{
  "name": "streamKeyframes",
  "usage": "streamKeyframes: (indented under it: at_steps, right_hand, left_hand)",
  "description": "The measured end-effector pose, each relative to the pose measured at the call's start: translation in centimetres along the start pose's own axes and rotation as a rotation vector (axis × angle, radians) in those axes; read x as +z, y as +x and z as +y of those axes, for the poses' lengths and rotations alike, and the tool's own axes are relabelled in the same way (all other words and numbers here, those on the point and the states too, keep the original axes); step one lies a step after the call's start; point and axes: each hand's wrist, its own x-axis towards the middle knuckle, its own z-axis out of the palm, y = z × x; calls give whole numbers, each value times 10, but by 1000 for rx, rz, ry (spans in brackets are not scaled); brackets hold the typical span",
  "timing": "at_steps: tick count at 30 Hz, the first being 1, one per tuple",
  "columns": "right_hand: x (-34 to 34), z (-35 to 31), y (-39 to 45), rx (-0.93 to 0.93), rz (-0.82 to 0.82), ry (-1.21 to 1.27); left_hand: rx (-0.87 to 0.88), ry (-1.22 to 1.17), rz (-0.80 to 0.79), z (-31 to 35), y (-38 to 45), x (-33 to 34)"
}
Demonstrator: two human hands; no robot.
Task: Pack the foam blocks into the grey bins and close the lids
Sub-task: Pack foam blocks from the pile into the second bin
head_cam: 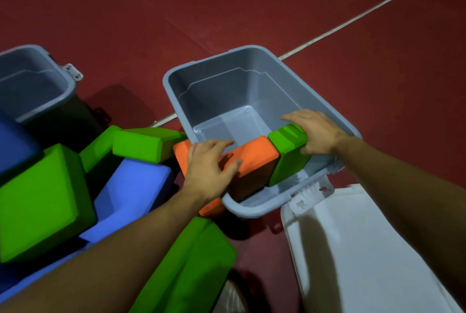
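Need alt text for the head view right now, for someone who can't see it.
Left hand presses an orange foam block and right hand a green foam block into the open grey bin, its white lid hanging open; more blocks lie left.

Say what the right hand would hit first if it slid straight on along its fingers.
The right hand rests on the green block, fingers pointing left across the open bin. Going on, it would probably pass over empty bin space and meet the far wall; depth is unclear.
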Motion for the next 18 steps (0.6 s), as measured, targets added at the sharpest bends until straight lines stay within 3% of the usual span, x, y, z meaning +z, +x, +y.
streamKeyframes:
  at_steps: [2, 4, 6, 8, 12, 18]
  right_hand:
    - [-9, -24, 7, -13, 50, 76]
    - [-17, -53, 17, -36, 132, 185]
    - [-22, -89, 30, -67, 195, 283]
    - [-24, -129, 44, -139, 239, 335]
    - [-15, -206, 60, -260, 255, 416]
    - [25, -280, 59, -271, 103, 441]
  left_hand:
    - [-5, -126, 170, -17, -10, -16]
    - [-59, -112, 213, -36, -26, -32]
    - [-181, -40, 90, -53, -51, -40]
    - [-315, 46, -132, -67, -81, -42]
    - [-445, 117, -468, -79, -138, -36]
    - [-441, 211, -530, -88, -177, -27]
